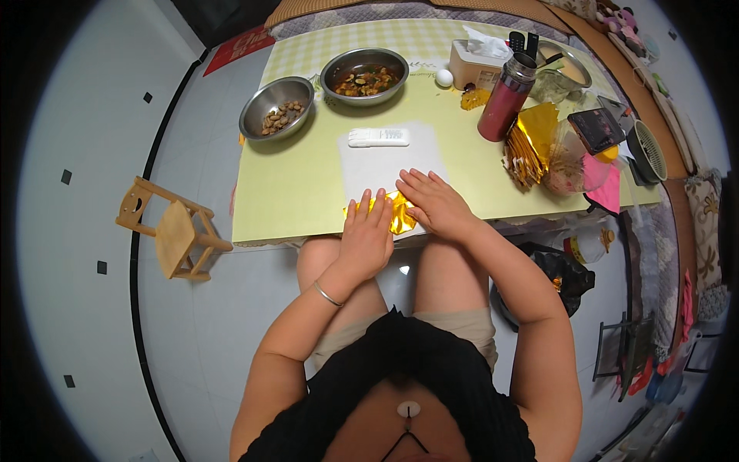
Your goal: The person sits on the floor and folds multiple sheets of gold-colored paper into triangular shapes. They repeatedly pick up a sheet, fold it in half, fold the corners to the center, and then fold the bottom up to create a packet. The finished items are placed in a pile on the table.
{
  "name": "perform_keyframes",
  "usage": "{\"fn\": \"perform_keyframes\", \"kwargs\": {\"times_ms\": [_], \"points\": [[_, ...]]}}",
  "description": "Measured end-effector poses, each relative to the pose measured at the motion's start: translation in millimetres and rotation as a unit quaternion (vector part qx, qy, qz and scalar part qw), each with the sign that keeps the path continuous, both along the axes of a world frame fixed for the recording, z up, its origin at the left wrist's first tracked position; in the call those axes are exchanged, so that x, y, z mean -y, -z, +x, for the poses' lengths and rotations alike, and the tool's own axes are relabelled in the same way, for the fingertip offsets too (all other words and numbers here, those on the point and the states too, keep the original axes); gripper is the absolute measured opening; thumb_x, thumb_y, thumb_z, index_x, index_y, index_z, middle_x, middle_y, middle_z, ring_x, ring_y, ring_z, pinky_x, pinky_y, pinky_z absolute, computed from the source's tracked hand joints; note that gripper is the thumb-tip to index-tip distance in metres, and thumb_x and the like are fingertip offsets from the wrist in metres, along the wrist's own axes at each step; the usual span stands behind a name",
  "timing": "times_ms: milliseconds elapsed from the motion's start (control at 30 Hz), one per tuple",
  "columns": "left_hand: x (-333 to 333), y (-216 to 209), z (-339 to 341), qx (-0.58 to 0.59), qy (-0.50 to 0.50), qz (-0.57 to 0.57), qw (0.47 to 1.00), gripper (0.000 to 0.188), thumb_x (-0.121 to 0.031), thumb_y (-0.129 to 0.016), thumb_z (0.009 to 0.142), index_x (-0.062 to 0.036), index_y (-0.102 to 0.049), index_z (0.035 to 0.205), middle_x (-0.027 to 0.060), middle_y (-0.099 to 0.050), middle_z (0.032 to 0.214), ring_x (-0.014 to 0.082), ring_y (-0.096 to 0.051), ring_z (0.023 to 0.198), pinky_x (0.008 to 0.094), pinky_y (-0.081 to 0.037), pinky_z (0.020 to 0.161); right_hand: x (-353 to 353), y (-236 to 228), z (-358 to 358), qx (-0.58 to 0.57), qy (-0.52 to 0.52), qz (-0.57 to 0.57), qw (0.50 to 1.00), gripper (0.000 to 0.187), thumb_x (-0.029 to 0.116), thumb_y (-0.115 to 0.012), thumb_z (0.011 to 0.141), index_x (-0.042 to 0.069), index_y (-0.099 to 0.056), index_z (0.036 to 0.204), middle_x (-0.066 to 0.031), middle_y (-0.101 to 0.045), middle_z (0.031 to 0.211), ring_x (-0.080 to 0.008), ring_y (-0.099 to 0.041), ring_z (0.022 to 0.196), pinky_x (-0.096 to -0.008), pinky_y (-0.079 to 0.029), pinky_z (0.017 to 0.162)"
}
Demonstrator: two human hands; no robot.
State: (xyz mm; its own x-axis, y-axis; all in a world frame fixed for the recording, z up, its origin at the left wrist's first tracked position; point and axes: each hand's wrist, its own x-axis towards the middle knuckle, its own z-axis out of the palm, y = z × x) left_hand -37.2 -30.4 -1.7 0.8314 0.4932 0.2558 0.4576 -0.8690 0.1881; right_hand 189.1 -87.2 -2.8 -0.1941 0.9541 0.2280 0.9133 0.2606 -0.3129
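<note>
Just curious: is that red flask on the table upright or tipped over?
Upright. The red flask stands on its base on the table, its dark cap at the top.

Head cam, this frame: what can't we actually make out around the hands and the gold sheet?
- Gold foil sheet: mostly covered by the left hand and right hand; its shape and folds are hidden.
- Fingertip contact: palms face down, so the grip underneath is unseen.
- White remote-like bar: too small to read details.
- Far right end of the table: clutter bent and squeezed by the fisheye rim.
</note>
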Motion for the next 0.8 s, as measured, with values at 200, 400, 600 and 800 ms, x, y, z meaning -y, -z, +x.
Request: {"fn": "perform_keyframes", "kwargs": {"times_ms": [200, 400, 600, 800], "points": [[0, -16, -21, -0.063, 0.081, 0.018, 0.995, 0.074, -0.049, -0.066, 0.090, -0.0163, -0.045, 0.153, 0.0193, -0.029, 0.164, 0.0503, -0.022, 0.150, 0.0643, -0.018, 0.120, 0, 0, 3, 0.029, -0.017, -0.027, 0.999, 0.080, 0.048, -0.062, 0.093, 0.008, -0.035, 0.157, -0.0132, -0.031, 0.165, -0.0296, -0.026, 0.154, -0.0489, -0.020, 0.125], [-10, -11, -37, -0.044, 0.137, 0.038, 0.989, 0.078, -0.060, -0.060, 0.090, -0.0138, -0.047, 0.151, 0.0177, -0.036, 0.161, 0.0465, -0.028, 0.149, 0.0623, -0.021, 0.119, 8, -12, 5, 0.066, -0.043, -0.018, 0.997, 0.097, 0.058, -0.071, 0.084, 0.002, -0.035, 0.155, -0.0190, -0.032, 0.163, -0.0336, -0.025, 0.154, -0.0505, -0.018, 0.125], [-27, -11, -31, 0.109, 0.049, -0.068, 0.990, 0.064, -0.024, -0.073, 0.079, 0.0009, -0.057, 0.135, 0.0202, -0.053, 0.146, 0.0378, -0.051, 0.133, 0.0495, -0.039, 0.112, 6, -17, 22, -0.105, -0.087, -0.072, 0.988, 0.085, 0.050, -0.070, 0.087, -0.001, -0.042, 0.150, -0.0217, -0.037, 0.160, -0.0353, -0.027, 0.153, -0.0510, -0.017, 0.125], [-39, -20, -36, 0.153, 0.107, -0.126, 0.974, 0.052, -0.015, -0.072, 0.076, 0.0049, -0.065, 0.123, 0.0226, -0.062, 0.133, 0.0407, -0.058, 0.123, 0.0469, -0.045, 0.109, 7, -10, 35, -0.113, -0.117, -0.061, 0.985, 0.066, 0.018, -0.065, 0.085, -0.002, -0.049, 0.146, -0.0210, -0.041, 0.157, -0.0351, -0.032, 0.150, -0.0472, -0.021, 0.126]]}}
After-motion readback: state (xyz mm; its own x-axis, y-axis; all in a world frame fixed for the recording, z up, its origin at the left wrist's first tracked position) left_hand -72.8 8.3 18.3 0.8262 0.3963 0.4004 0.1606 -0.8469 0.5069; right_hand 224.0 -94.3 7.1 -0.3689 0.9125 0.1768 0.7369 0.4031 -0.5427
